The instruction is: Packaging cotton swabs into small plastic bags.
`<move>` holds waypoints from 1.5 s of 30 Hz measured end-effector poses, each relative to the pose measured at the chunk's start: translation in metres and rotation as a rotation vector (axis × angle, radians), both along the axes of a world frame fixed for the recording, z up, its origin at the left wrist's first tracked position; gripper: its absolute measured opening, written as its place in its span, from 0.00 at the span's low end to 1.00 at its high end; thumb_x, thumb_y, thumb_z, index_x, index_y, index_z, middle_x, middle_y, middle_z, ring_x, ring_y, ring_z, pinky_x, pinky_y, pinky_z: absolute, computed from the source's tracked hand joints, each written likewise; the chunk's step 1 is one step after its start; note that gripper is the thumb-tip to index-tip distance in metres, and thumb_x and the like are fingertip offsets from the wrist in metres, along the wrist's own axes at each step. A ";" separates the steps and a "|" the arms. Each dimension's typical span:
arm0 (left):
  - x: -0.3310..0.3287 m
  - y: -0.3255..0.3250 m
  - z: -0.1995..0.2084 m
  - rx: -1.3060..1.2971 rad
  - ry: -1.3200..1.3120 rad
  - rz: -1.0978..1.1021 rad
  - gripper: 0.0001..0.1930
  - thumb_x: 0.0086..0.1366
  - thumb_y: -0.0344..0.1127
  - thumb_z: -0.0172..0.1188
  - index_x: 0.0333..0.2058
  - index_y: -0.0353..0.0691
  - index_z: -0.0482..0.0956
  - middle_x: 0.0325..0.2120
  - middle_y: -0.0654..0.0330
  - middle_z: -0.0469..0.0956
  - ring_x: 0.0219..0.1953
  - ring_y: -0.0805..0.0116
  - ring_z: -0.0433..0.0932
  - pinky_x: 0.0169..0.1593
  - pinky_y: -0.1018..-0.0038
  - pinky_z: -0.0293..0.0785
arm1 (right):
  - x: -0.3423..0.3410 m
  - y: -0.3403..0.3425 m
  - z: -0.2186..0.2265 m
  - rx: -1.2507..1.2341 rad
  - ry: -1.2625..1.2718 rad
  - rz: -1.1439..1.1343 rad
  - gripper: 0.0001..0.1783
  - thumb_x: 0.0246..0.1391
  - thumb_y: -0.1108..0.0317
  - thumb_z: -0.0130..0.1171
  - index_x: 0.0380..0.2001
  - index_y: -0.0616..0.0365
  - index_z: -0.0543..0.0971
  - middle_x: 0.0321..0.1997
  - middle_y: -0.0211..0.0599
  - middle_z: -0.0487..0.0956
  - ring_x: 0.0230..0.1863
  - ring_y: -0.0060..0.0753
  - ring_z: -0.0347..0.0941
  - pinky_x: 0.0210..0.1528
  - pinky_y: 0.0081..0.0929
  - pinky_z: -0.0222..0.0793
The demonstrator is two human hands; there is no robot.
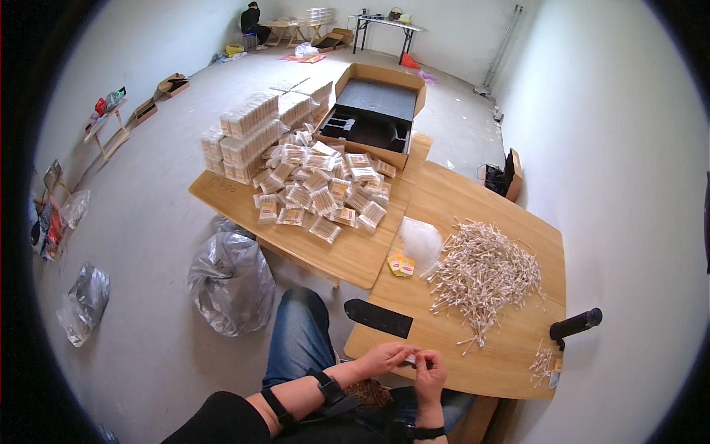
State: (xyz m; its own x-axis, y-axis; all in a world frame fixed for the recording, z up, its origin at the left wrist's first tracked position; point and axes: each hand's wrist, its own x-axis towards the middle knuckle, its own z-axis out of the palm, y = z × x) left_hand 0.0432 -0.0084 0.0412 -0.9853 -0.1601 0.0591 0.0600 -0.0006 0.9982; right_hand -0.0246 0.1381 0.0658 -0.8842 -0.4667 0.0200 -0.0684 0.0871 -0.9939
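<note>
My left hand and my right hand meet at the near edge of a wooden table. Together they pinch a small clear packet between the fingertips. A big loose heap of cotton swabs lies on the table beyond my hands. A crumpled clear plastic bag and small yellow labels sit left of the heap. A few more swabs lie at the table's right edge.
A second table holds a pile of filled swab packets and stacked boxes. An open cardboard box stands behind. A black cylinder, a black strip and a grey bag are near. A person sits far off.
</note>
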 end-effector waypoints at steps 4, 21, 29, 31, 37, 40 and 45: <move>0.017 -0.021 0.049 -0.193 0.035 -0.165 0.16 0.72 0.42 0.51 0.49 0.39 0.79 0.43 0.52 0.81 0.46 0.60 0.79 0.50 0.69 0.73 | 0.001 0.023 0.029 0.040 0.080 0.104 0.08 0.60 0.70 0.61 0.30 0.59 0.72 0.28 0.28 0.74 0.27 0.17 0.70 0.31 0.15 0.68; -0.005 -0.235 0.133 0.148 0.247 1.016 0.14 0.71 0.41 0.54 0.46 0.36 0.77 0.34 0.63 0.80 0.34 0.75 0.78 0.40 0.79 0.74 | -0.030 0.027 -0.023 0.176 -0.054 -0.031 0.09 0.64 0.66 0.56 0.31 0.60 0.73 0.27 0.31 0.77 0.32 0.24 0.78 0.32 0.21 0.73; 0.005 -0.143 0.028 0.122 -0.194 0.627 0.11 0.70 0.36 0.54 0.40 0.33 0.80 0.28 0.62 0.80 0.28 0.76 0.78 0.34 0.79 0.74 | -0.075 0.020 -0.050 0.524 0.685 -0.086 0.05 0.54 0.70 0.60 0.28 0.59 0.75 0.28 0.45 0.76 0.31 0.49 0.74 0.33 0.40 0.70; 0.005 -0.129 0.012 0.106 -0.191 0.593 0.13 0.70 0.37 0.54 0.40 0.31 0.79 0.29 0.61 0.80 0.29 0.77 0.78 0.33 0.80 0.75 | -0.083 0.013 -0.051 0.588 0.774 -0.076 0.06 0.54 0.69 0.60 0.26 0.58 0.75 0.27 0.44 0.76 0.30 0.50 0.74 0.32 0.42 0.70; -0.046 -0.123 0.011 -0.650 -0.043 0.443 0.10 0.65 0.33 0.58 0.42 0.36 0.80 0.34 0.53 0.81 0.38 0.56 0.80 0.43 0.69 0.76 | -0.081 -0.005 -0.048 0.733 0.852 -0.137 0.08 0.55 0.66 0.58 0.25 0.54 0.74 0.26 0.40 0.75 0.29 0.48 0.74 0.31 0.42 0.69; -0.098 -0.124 0.010 -1.044 0.056 0.320 0.18 0.64 0.39 0.59 0.52 0.42 0.76 0.52 0.50 0.74 0.57 0.49 0.70 0.58 0.61 0.67 | -0.085 -0.002 -0.052 0.737 0.816 -0.130 0.09 0.56 0.63 0.57 0.26 0.54 0.73 0.28 0.42 0.75 0.32 0.48 0.74 0.33 0.43 0.70; -0.164 -0.106 0.010 -1.279 -0.224 0.149 0.30 0.67 0.53 0.51 0.63 0.46 0.66 0.67 0.49 0.55 0.71 0.48 0.47 0.70 0.51 0.40 | -0.082 -0.001 -0.055 0.754 0.847 -0.149 0.09 0.55 0.63 0.58 0.25 0.53 0.73 0.28 0.41 0.75 0.31 0.48 0.74 0.33 0.42 0.71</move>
State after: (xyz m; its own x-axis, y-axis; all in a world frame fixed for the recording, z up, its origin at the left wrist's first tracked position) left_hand -0.1211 -0.1147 0.0511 -0.9714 -0.2206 0.0875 -0.1892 0.9424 0.2757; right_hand -0.1067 0.1371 0.0110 -0.7674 -0.5044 0.3958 -0.6307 0.7049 -0.3246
